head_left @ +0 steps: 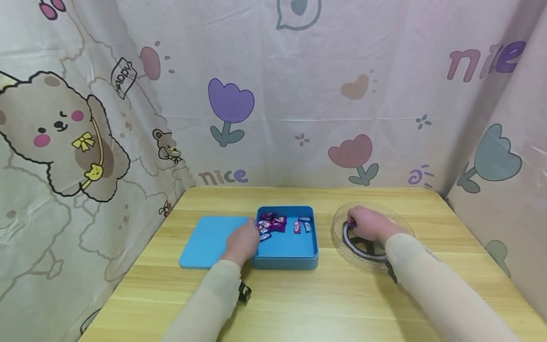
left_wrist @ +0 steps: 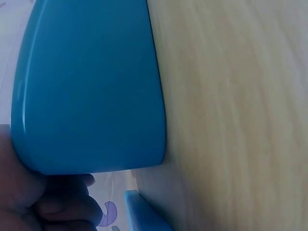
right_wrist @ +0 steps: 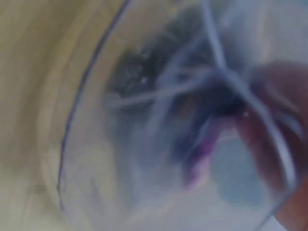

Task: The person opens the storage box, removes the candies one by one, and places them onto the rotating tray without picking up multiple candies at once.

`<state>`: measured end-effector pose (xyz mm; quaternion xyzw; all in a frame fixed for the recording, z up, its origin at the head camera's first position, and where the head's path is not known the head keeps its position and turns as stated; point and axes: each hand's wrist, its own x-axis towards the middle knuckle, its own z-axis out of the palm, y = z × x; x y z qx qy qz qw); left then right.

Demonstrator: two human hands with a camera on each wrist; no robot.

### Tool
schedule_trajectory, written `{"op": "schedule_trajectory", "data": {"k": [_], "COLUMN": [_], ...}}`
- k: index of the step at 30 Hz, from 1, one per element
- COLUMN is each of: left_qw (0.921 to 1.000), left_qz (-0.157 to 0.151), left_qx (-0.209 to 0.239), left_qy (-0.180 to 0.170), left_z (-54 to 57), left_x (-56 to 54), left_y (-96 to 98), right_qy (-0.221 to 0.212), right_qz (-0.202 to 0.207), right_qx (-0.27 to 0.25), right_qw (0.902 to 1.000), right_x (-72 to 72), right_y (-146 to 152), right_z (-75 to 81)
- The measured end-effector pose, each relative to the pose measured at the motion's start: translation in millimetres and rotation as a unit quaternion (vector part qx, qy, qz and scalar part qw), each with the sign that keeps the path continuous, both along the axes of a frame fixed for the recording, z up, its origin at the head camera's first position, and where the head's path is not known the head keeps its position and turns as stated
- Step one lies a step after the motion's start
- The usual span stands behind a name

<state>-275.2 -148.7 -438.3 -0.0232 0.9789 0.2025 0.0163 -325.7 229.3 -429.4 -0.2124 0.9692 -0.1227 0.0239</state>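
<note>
Where its wrist view blurs, the right hand (head_left: 371, 223) seemingly pinches candy (head_left: 352, 225) in the head view.

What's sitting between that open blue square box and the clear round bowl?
Nothing but a bare strip of pale wooden tabletop lies between the blue box and the clear bowl; that shows in the head view.

Light yellow wood-grain tabletop (head_left: 295, 304). Directly on it, left to right: flat light-blue rectangular lid (head_left: 207, 242); open blue square box with rounded corners (head_left: 286, 263), just beside lid; round transparent bowl (head_left: 337, 232), apart from box.
</note>
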Motion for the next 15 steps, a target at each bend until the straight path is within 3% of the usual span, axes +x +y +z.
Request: {"op": "schedule_trajectory", "data": {"k": [10, 15], "left_qw": [1.0, 1.0], "left_qz": [0.001, -0.002], "left_qx": [0.007, 0.003], "left_qy": [-0.006, -0.004], "left_z": [0.4, 1.7], "left_x": [1.3, 1.6], "left_y": [0.4, -0.4], "right_qy": [-0.009, 0.008], "right_qz": [-0.001, 0.006], "right_qx": [0.019, 0.008], "right_qw": [0.9998, 0.9999], "right_x": [2.5, 6.6], "right_y": [-5.7, -17.1], "right_z": [3.9, 11.3]}}
